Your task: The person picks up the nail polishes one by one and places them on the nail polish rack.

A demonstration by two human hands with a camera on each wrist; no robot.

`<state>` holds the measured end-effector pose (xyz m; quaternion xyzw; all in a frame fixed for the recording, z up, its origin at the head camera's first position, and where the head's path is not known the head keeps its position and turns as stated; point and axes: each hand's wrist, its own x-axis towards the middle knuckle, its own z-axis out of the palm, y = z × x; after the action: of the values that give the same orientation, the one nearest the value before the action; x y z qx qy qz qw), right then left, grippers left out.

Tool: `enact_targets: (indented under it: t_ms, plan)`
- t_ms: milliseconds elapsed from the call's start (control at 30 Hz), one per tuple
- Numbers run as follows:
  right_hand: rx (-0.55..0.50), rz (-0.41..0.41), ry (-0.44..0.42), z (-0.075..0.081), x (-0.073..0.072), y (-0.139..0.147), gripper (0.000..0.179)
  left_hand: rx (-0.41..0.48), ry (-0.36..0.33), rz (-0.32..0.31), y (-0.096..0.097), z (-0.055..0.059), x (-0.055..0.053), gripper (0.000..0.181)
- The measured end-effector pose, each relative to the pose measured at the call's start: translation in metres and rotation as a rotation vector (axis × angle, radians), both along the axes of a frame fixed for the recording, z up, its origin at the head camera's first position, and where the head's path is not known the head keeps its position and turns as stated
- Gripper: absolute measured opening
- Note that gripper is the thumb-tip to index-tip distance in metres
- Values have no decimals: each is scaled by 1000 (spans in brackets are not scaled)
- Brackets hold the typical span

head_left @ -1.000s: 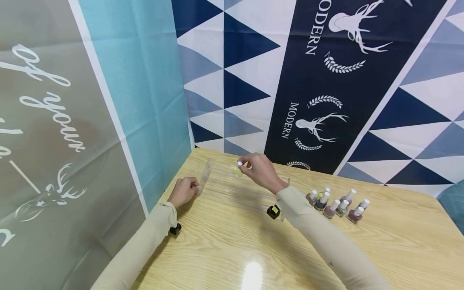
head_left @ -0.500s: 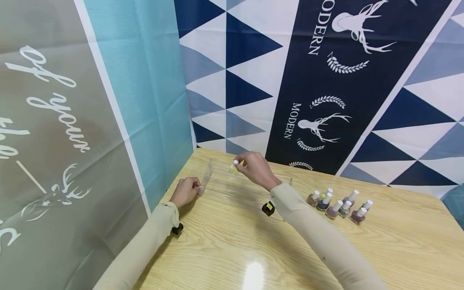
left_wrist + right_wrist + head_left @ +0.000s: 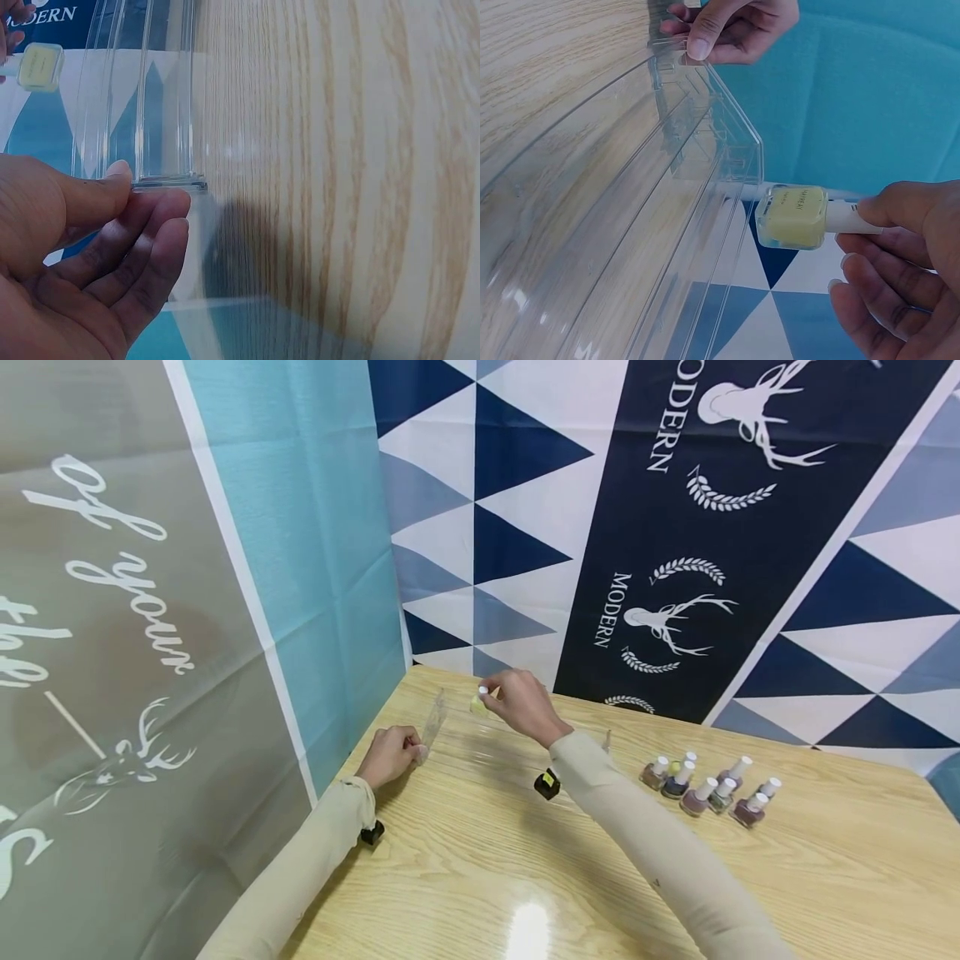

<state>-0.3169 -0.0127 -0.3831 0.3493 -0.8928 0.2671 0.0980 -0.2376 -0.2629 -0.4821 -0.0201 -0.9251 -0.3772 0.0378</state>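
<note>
A clear, stepped plastic display rack [image 3: 622, 202] stands on the table, its side panel toward the left. My left hand [image 3: 392, 755] pinches the lower front corner of that panel between thumb and fingers, as the left wrist view shows up close. My right hand [image 3: 521, 703] pinches the white cap of a nail polish bottle [image 3: 793, 217] filled with pale yellow polish. The bottle is close by the upper, rear tier near the rack's left end; in the right wrist view it lies sideways to the camera, label visible.
Several nail polish bottles [image 3: 699, 795] with white caps, mostly purplish and dark shades, stand grouped right of the rack on the wooden table [image 3: 465, 877]. Patterned cloth hangs behind, and a grey and turquoise cloth [image 3: 300, 543] borders the left side.
My right hand has shifted slightly left along the rack with the yellow nail polish bottle. My left hand keeps its grip on the rack's corner. The head view has turned a little.
</note>
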Motion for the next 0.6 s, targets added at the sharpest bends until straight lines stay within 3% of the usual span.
enact_targets:
  t_ms: [600]
  plan:
    - [11, -2, -5, -4, -16, -24, 14, -8, 10, 0, -1, -3, -2, 17]
